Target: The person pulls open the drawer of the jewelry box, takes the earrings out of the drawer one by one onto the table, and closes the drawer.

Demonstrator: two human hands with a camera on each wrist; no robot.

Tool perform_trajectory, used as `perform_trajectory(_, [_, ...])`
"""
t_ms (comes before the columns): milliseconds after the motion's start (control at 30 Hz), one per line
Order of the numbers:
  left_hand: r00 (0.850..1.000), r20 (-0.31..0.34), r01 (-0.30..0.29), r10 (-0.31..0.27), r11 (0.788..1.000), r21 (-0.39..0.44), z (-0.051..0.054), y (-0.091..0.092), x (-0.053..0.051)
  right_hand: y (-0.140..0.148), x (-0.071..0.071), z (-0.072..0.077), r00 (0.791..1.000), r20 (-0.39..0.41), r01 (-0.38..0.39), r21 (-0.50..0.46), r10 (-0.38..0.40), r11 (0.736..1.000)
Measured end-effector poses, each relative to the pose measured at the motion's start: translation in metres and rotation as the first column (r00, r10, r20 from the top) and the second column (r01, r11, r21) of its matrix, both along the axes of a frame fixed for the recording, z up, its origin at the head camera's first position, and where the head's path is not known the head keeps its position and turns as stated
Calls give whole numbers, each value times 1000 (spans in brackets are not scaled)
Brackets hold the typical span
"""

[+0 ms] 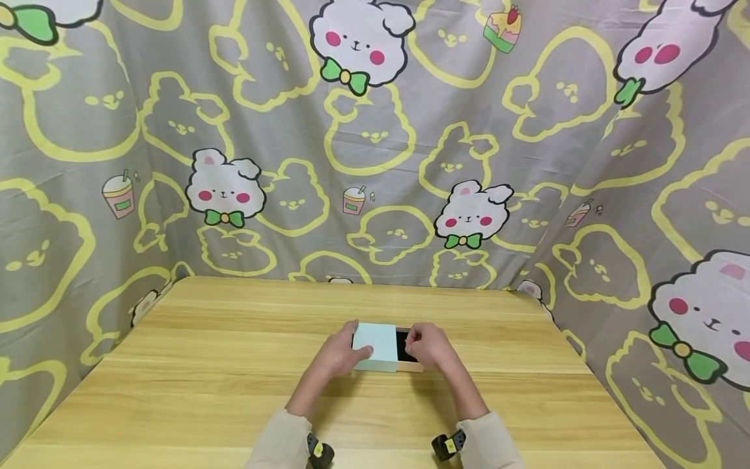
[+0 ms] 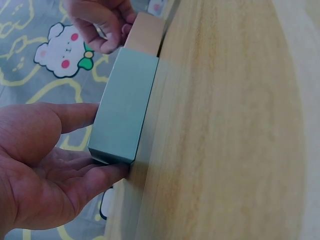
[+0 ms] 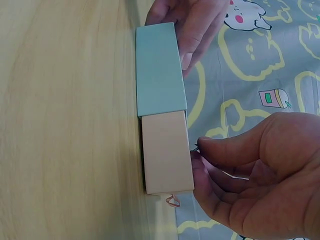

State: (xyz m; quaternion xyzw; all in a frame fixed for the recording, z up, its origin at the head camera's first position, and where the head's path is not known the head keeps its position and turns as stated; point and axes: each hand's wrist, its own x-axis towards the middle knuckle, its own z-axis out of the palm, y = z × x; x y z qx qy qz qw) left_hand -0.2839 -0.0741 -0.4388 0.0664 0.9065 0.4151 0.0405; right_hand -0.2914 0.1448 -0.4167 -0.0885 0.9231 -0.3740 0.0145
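A light blue box sleeve [image 1: 376, 342] lies on the wooden table, with a pinkish-tan drawer [image 1: 409, 367] [image 3: 167, 152] partly out at its right end. The drawer's inside looks black from above. My left hand [image 1: 342, 352] [image 2: 55, 165] grips the sleeve's left end, its thumb over the top and its fingers around the far side and end. Over the drawer, my right hand [image 1: 430, 345] [image 3: 260, 175] pinches a small, thin dark thing [image 3: 196, 148] between thumb and fingers; what it is cannot be told. From the drawer's outer end hangs a small ribbon loop [image 3: 173, 201].
The wooden table [image 1: 205, 371] extends around the box on all sides. Grey curtains [image 1: 281, 143] with yellow outlines and white cartoon heads stand behind the table and along its left and right sides.
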Motion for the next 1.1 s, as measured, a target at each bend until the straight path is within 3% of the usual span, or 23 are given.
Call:
perform_trajectory(333, [1000,1,5,-5,1000,6,0,-1,1,0,-3,-4,999,-26,22,-38,-23,999])
perform_trajectory(567, [1000,3,4,-4,1000,4,0,-1,0,1,-5,1,997,-25,75,-120,-79,990])
perform_trajectory(1100, [1000,1,8,-8,1000,11,1,-1,0,20,-10,6,980,-61,177,-157,-188,972])
